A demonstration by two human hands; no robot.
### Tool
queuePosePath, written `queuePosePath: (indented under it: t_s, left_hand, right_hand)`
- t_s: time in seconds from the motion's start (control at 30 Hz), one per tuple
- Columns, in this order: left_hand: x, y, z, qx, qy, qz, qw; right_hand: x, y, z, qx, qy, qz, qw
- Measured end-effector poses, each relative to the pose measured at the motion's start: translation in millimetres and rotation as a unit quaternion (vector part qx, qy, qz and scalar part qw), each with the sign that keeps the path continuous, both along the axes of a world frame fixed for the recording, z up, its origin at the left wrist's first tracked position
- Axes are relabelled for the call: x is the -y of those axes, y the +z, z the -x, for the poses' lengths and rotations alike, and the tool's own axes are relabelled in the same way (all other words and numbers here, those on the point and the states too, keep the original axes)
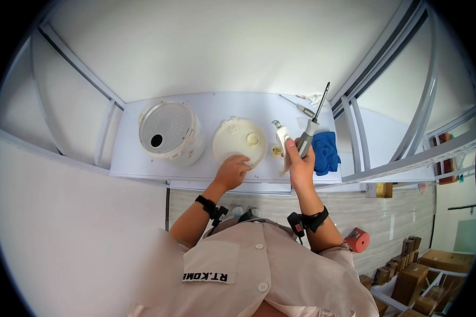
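Two forearms raised, left hand resting open on cream lid, right hand gripping screwdriver upright

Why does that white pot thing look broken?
The round white cooker body stands with no lid, and a dark hole shows in its bottom. A round cream panel lies apart beside it, under the left hand. The right hand holds a grey-handled screwdriver.

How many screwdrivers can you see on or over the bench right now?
2: one grey-handled screwdriver upright in the right hand, and one slim screwdriver lying flat at the bench's back edge. Others may be hidden.
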State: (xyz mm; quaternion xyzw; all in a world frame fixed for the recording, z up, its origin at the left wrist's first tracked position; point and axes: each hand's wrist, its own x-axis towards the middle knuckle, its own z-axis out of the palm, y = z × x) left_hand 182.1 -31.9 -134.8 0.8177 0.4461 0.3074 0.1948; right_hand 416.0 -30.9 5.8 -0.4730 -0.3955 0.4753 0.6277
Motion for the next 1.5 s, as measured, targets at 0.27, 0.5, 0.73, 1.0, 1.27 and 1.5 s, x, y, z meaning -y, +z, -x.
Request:
queuePosePath:
  t_s: [0.27, 0.5, 0.73, 1.0, 1.27, 1.5]
  left_hand:
    - [-4.0, 35.6, -18.8, -0.011, -0.016, 0.022, 1.000]
    - [13.6, 127.3, -38.8, 0.154, -0.050, 0.059, 0.985]
    - [12.0, 115.2, -25.4, 0.281, -0.104, 0.258, 0.919]
    - [9.9, 103.8, -13.1, 0.190, 0.047, 0.241, 0.951]
    - [-2.9, 54.6, -3.2, 0.012, 0.252, 0.140, 0.957]
    - [-11.7, 24.0, -0.4, -0.199, 0.230, 0.063, 0.950]
  right_hand:
    - [2.9, 0.4, -0.5, 0.036, 0.022, -0.008, 0.999]
    - [8.4, -13.5, 6.2, -0.129, 0.135, -0.066, 0.980]
    - [5.1, -16.6, 2.1, -0.269, 0.202, -0.021, 0.941]
    - [-4.4, -7.3, -0.7, 0.052, 0.072, 0.027, 0.996]
    - [-1.7, -0.2, -4.9, 0.128, 0.096, 0.006, 0.987]
    - [0.3, 2.5, -9.2, 0.104, 0.097, 0.013, 0.990]
